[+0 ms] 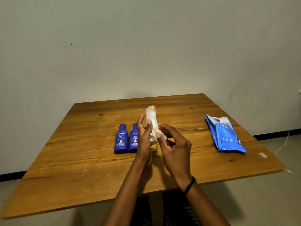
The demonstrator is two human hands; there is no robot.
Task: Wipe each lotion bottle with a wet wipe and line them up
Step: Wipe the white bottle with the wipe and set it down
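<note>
Plain pale wall fills the far half of my head view, and below it sits a square wooden table [81, 168] with a worn, streaked top. A dark baseboard runs along the floor on both sides, and a thin white cord [282, 146] trails on the floor at the far right.

On the table, left of centre, I see two dark blue lotion bottles [121, 139] standing upright side by side, touching or nearly so, labels facing me. The right one of the pair is partly hidden behind my left hand [144, 139].

I hold a white lotion bottle [151, 119] above the table, just right of the blue pair, tilted slightly with its cap end pointing up and away. My left hand is wrapped around its lower body, thumb pressed on the near side. My right hand [175, 147] has its fingers closed on a crumpled wet wipe [154, 134], pressed against the lower part of the white bottle. A dark band [190, 185] circles my right wrist.

Beneath the hands a bit of something yellow [154, 147] shows on the table; I cannot tell what it is.

Far right on the table lies a blue wipes packet [226, 136], flat, its flap end toward the wall, well apart from the bottles. A small white scrap [263, 154] lies near the right edge.
</note>
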